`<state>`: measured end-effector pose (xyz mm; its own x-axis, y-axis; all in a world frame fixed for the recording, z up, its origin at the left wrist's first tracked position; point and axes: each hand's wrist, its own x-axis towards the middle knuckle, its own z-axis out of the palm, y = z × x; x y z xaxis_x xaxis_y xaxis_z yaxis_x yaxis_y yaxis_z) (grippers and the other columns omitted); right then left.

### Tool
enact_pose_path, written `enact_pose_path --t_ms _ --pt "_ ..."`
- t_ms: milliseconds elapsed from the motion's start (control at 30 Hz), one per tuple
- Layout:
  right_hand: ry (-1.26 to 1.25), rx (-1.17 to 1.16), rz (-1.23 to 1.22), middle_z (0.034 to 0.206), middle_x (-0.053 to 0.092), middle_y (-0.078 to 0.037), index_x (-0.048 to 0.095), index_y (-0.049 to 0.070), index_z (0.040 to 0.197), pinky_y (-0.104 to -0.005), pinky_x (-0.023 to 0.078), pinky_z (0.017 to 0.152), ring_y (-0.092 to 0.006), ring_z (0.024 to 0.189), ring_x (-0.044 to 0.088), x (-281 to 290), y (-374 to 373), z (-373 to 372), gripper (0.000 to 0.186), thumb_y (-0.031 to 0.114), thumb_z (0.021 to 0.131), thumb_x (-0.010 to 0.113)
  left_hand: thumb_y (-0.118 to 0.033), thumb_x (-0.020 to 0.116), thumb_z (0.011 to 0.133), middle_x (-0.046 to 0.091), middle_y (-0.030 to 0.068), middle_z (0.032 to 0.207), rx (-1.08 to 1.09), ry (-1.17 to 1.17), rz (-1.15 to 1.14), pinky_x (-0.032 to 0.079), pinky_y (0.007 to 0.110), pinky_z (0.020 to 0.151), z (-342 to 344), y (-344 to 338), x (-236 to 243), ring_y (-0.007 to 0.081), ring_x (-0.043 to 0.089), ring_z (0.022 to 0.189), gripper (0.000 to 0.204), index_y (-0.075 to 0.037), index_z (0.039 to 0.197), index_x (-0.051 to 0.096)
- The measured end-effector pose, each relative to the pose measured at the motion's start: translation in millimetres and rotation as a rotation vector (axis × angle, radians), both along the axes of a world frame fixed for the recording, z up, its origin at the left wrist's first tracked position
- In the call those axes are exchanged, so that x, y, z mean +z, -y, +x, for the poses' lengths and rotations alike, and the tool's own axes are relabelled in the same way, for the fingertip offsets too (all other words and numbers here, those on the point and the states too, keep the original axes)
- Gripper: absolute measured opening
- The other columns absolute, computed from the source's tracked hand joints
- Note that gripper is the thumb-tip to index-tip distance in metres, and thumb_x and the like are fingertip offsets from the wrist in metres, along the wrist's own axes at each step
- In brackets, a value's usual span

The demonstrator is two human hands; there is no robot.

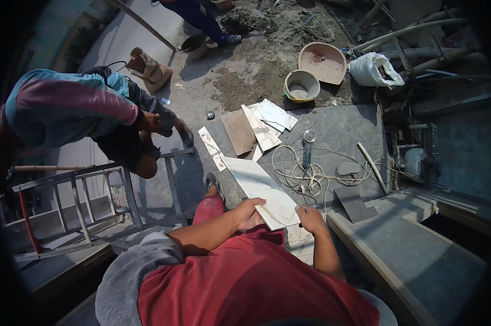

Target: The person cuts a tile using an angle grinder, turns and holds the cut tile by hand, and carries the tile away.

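A long white tile (263, 187) with faint veining is held out in front of my body, its near end close to my red shirt. My left hand (249, 214) grips its left edge, the thumb lying on the top face. On the near right corner, my right hand (311, 220) has its fingers closed round the edge. Beyond the tile, an angle grinder (307, 149) lies on the grey paving beside a tangled pale cable (312, 183). Cut white tile pieces (262, 130) and a brown tile (238, 132) lie just past the far end.
A co-worker (74, 111) bends over at the left behind a metal ladder (81, 204). Another person's leg (199, 22) shows at the top. A bucket (301, 86), a basin (322, 62) and a white sack (375, 70) stand far right. A pole (372, 167) lies right.
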<state>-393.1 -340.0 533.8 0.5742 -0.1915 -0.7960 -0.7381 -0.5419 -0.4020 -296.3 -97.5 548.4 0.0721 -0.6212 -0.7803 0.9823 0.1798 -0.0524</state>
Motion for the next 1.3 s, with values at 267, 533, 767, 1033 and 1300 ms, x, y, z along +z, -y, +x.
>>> enact_pose_path --t_ms 267,533,767,1033,1300 --pt "0.326 -0.248 0.027 0.083 0.069 -0.015 0.068 -0.009 0.108 -0.0321 0.052 0.063 -0.0194 0.07 0.066 80.6 30.3 -15.2 0.035 0.023 0.095 0.058 -0.017 0.037 0.103 0.051 0.0252 0.142 0.123 0.119 -0.052 0.042 0.048 0.113 -1.6 9.0 65.5 0.0352 0.054 0.13 0.049 0.009 0.144 0.034" --pt "0.36 -0.668 0.498 0.089 0.069 -0.005 0.068 -0.001 0.115 -0.027 0.045 0.062 -0.0128 0.073 0.06 113.9 -5.7 16.3 0.036 0.024 0.092 0.056 -0.016 0.043 0.1 0.053 0.0247 0.141 0.164 0.249 -0.183 0.041 0.047 0.114 20.3 -24.8 90.2 0.0338 0.056 0.129 0.049 0.008 0.143 0.037" --pt "0.62 -0.588 0.197 0.084 0.067 -0.004 0.071 -0.003 0.104 -0.0256 0.04 0.059 -0.0107 0.069 0.056 134.0 -102.1 64.4 0.033 0.026 0.094 0.058 -0.018 0.046 0.101 0.06 0.02 0.133 0.107 0.264 -0.228 0.048 0.048 0.106 86.5 -107.5 94.8 0.0319 0.061 0.121 0.042 0.006 0.135 0.044" --pt "0.597 -0.676 0.116 0.066 0.058 -0.002 0.06 0.005 0.075 -0.0256 0.039 0.053 -0.0096 0.056 0.052 131.9 -180.9 100.1 0.031 0.029 0.094 0.068 -0.017 0.044 0.101 0.059 0.0219 0.134 0.133 0.292 -0.178 0.047 0.048 0.108 147.6 -205.3 96.2 0.0319 0.06 0.123 0.044 0.007 0.137 0.043" --pt "0.577 -0.437 -0.036 0.065 0.058 -0.003 0.06 0.005 0.077 -0.0269 0.039 0.053 -0.0102 0.057 0.052 150.3 -93.9 142.2 0.032 0.03 0.095 0.066 -0.02 0.042 0.101 0.054 0.0213 0.14 0.494 0.305 -0.055 0.043 0.048 0.111 161.5 -222.1 69.0 0.0325 0.056 0.127 0.048 0.006 0.141 0.04"
